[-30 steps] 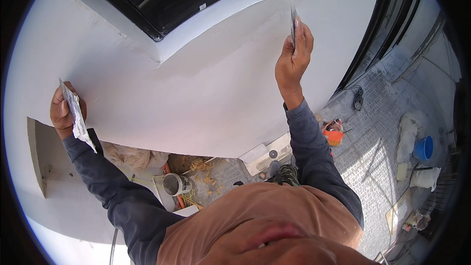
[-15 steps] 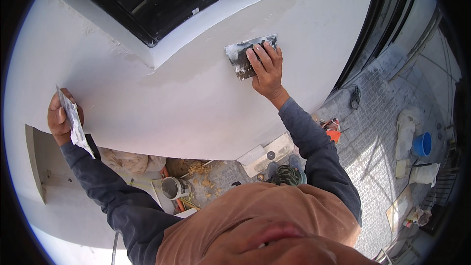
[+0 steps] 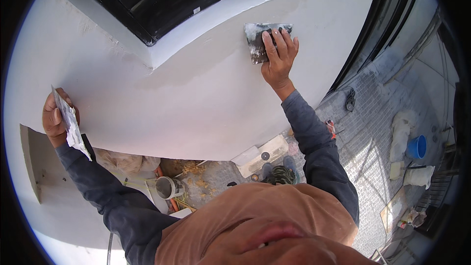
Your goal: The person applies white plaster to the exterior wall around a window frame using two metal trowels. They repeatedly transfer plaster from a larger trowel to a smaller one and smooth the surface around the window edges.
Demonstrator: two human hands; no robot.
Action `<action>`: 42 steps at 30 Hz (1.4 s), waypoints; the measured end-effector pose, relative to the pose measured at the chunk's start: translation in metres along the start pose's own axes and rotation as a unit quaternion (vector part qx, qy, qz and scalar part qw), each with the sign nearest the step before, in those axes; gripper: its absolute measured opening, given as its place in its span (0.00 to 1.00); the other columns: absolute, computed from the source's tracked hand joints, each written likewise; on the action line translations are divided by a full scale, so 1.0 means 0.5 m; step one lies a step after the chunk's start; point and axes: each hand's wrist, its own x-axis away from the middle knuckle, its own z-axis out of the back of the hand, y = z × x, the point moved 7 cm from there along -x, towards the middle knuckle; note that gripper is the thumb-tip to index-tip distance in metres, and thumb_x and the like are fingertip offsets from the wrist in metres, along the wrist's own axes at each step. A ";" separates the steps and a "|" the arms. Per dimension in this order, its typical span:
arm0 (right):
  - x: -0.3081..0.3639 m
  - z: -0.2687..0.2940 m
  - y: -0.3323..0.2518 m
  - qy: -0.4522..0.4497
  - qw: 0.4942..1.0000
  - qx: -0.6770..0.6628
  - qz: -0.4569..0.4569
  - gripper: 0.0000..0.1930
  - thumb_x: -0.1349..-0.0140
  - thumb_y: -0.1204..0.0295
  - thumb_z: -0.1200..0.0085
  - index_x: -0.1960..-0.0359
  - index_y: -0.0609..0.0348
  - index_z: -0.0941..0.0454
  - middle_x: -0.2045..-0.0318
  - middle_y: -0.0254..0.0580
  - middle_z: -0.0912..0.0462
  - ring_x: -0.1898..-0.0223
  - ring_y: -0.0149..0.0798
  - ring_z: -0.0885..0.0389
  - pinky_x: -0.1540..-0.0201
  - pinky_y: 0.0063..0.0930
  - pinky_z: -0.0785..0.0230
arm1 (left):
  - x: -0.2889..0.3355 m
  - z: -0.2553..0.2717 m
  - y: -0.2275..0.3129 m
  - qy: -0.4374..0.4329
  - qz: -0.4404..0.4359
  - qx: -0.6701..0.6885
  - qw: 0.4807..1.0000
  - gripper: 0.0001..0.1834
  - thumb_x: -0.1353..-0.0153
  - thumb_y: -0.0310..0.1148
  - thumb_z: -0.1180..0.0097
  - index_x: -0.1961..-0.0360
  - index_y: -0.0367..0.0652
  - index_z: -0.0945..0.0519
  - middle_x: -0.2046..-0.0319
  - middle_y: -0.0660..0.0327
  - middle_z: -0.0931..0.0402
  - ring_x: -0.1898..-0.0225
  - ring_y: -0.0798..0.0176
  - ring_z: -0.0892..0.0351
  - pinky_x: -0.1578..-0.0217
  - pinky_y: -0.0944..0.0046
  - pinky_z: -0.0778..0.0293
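Observation:
My right hand (image 3: 280, 56) grips a wide, flat putty knife (image 3: 256, 44), its dark blade smeared with white. The blade lies against the white wall (image 3: 196, 103), below and to the right of a dark-framed window (image 3: 176, 0). Out at the left, my left hand (image 3: 55, 115) is closed around a second putty knife (image 3: 71, 125), seen nearly edge-on. A thick strip of white paste (image 3: 74, 137) clings along its blade. A damp-looking greyish patch of paste (image 3: 196, 66) runs along the wall under the window ledge. Both tools' handles are mostly hidden by my fingers.
A recess (image 3: 49, 167) opens in the wall at lower left. Below stand a bucket (image 3: 168, 187) and plastic-wrapped bundles (image 3: 125, 161). On the paved floor (image 3: 363, 132) at right are a blue bucket (image 3: 416, 147) and a coiled dark cable (image 3: 350, 99). A black-framed door (image 3: 378, 29) borders the wall.
My right hand has slid the putty knife up and to the right along the wall. My left hand, with its loaded putty knife, has shifted only slightly left.

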 end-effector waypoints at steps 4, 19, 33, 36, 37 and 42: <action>0.064 0.026 -0.044 -0.062 0.995 0.016 0.073 0.27 0.43 0.77 0.45 0.41 0.40 0.17 0.38 0.37 0.21 0.32 0.50 0.31 0.26 0.57 0.54 | -0.004 -0.020 0.001 -0.013 -0.002 0.005 1.000 0.27 0.40 0.45 0.28 0.56 0.30 0.24 0.69 0.62 0.24 0.75 0.69 0.22 0.75 0.73 0.28; -0.006 0.097 0.074 -0.037 0.997 -0.012 0.065 0.30 0.45 0.82 0.45 0.39 0.48 0.18 0.39 0.41 0.22 0.36 0.51 0.30 0.31 0.48 0.40 | -0.010 -0.036 0.013 0.014 -0.025 -0.076 0.997 0.29 0.41 0.49 0.28 0.57 0.32 0.23 0.68 0.62 0.23 0.74 0.69 0.21 0.73 0.73 0.27; 0.104 -0.074 -0.247 -0.010 0.990 -0.072 -0.125 0.37 0.48 0.89 0.51 0.32 0.54 0.25 0.31 0.49 0.30 0.28 0.60 0.43 0.27 0.66 0.56 | -0.007 -0.071 0.015 -0.046 0.025 0.046 0.998 0.25 0.37 0.41 0.30 0.55 0.29 0.26 0.71 0.61 0.23 0.77 0.71 0.25 0.77 0.73 0.32; 0.122 -0.039 -0.283 -0.064 0.986 -0.114 -0.100 0.34 0.48 0.85 0.47 0.35 0.53 0.22 0.34 0.48 0.26 0.31 0.58 0.37 0.29 0.60 0.47 | -0.006 -0.066 0.015 -0.034 0.001 0.037 0.999 0.25 0.37 0.40 0.30 0.55 0.29 0.26 0.69 0.61 0.23 0.79 0.71 0.27 0.78 0.73 0.34; 0.119 -0.011 -0.271 -0.085 0.983 -0.126 -0.105 0.34 0.48 0.85 0.46 0.36 0.53 0.21 0.35 0.49 0.25 0.33 0.58 0.35 0.30 0.58 0.45 | -0.007 -0.065 0.014 -0.036 -0.009 0.039 0.999 0.25 0.37 0.40 0.30 0.55 0.29 0.26 0.69 0.61 0.23 0.79 0.71 0.27 0.79 0.73 0.35; 0.001 0.053 -0.062 0.026 0.976 -0.075 -0.205 0.38 0.46 0.92 0.50 0.30 0.60 0.30 0.35 0.52 0.28 0.38 0.58 0.33 0.35 0.45 0.39 | -0.005 -0.053 0.006 -0.006 -0.018 0.024 1.000 0.26 0.39 0.41 0.29 0.55 0.30 0.26 0.67 0.62 0.24 0.80 0.71 0.28 0.80 0.72 0.36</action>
